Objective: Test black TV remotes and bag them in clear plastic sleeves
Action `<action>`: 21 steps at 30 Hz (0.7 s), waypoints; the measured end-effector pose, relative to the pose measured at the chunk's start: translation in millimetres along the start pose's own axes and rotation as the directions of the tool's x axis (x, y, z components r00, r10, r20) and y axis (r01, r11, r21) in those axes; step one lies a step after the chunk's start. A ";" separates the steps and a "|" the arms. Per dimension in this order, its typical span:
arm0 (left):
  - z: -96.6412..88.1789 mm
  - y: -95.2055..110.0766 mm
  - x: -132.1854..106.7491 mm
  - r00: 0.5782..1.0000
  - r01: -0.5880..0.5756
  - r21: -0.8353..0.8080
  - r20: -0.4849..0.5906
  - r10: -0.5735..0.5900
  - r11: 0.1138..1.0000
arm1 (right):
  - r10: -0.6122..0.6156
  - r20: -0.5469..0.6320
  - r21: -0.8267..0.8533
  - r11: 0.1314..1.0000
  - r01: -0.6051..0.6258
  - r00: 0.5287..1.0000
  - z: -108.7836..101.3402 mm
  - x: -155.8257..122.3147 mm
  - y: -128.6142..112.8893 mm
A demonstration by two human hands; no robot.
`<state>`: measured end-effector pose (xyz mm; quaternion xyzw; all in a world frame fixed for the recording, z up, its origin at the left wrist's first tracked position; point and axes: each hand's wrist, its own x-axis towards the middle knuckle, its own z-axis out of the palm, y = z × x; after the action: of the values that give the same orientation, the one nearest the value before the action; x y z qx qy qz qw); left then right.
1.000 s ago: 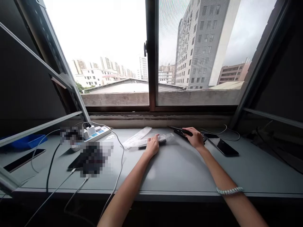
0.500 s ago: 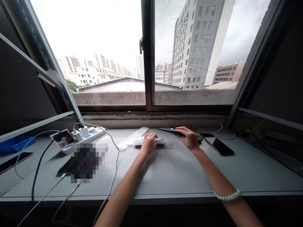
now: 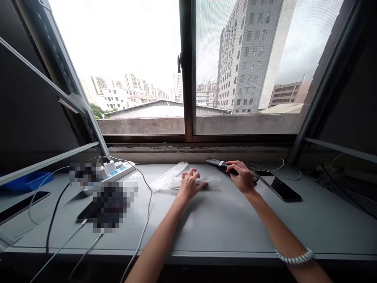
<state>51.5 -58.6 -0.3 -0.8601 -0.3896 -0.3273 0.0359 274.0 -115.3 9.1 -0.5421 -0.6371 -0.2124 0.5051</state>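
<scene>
Currently left hand point(image 3: 188, 185) on plastic bag point(image 3: 167, 181); right hand point(image 3: 243, 177) grips black remote point(image 3: 216, 163).

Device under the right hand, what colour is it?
Black device, pale band near its far end; head view shows it.

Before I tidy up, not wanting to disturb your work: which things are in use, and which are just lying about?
In use: clear plastic bag under left hand; black device in right hand.
Lying about: dark phone, power strip, blue tray.
</scene>
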 end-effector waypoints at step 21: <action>17.6 15.3 -0.3 0.999 -0.026 0.016 -0.036 0.026 1.000 | -0.151 -0.224 0.003 0.988 0.156 0.963 -7.7 2.5 -12.3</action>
<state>71.4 -63.9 -11.3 -0.8588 -0.3802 -0.3391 0.0540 266.3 -124.3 17.7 -0.4585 -0.6185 -0.3038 0.5611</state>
